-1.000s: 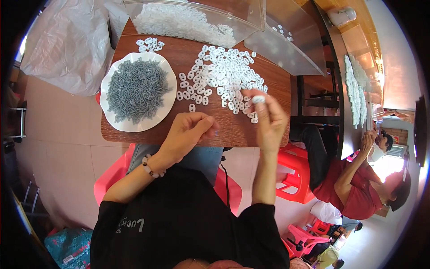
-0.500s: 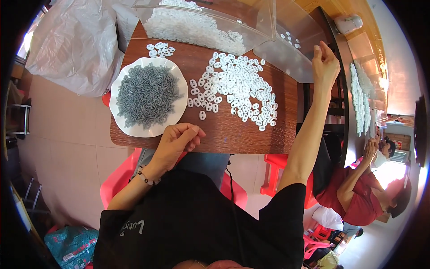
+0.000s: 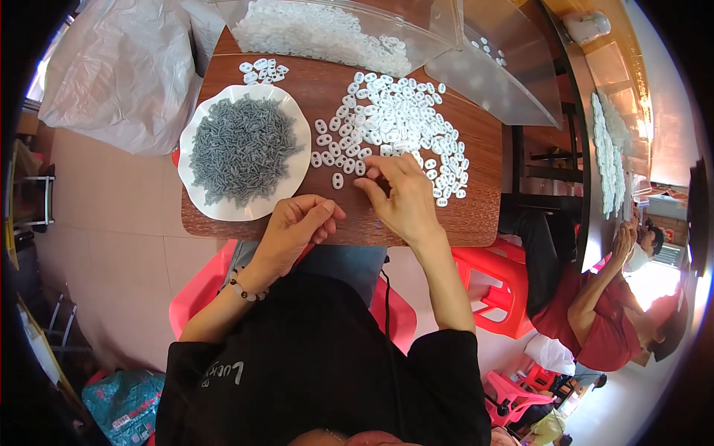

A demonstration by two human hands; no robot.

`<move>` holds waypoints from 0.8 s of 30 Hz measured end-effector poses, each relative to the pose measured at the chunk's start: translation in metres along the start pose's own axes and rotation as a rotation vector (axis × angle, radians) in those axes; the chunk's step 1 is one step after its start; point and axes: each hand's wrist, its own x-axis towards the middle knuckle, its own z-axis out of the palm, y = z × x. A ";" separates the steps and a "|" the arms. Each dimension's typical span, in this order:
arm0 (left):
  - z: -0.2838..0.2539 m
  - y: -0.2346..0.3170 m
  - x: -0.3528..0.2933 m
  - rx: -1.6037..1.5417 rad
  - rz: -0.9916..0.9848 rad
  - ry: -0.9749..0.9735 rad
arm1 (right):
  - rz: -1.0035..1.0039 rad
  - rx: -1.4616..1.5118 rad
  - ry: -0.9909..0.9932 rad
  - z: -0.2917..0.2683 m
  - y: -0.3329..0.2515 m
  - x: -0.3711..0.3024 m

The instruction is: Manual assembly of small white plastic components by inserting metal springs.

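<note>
L hand [image 3: 303,225] curled, can't tell if anything's inside. R hand [image 3: 404,197] hides part of the white pcs [image 3: 398,111]; unclear if its fingertips touch one. Grey bits [image 3: 242,152] cover the plate's middle, ends too small to make out. Clear bin [image 3: 424,53] & whitish plastic bag [image 3: 115,82] cut off by top edge, teal bag [image 3: 125,409] by bottom.

The right hand [image 3: 401,202] bends over the near edge of white two-holed pieces [image 3: 405,111] — its grip unclear; the left hand [image 3: 297,229], half curled, is near a scalloped plate [image 3: 299,165]; grey rods [image 3: 242,152] heap the plate.
</note>
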 end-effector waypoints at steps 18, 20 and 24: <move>0.013 0.008 0.000 0.029 -0.009 0.015 | 0.124 0.103 0.010 -0.010 -0.011 -0.015; 0.015 0.008 0.001 0.028 0.001 0.014 | 0.105 0.159 0.027 -0.017 -0.020 -0.020; 0.019 0.011 0.000 0.025 0.032 -0.016 | 0.015 0.152 0.030 -0.027 -0.033 -0.027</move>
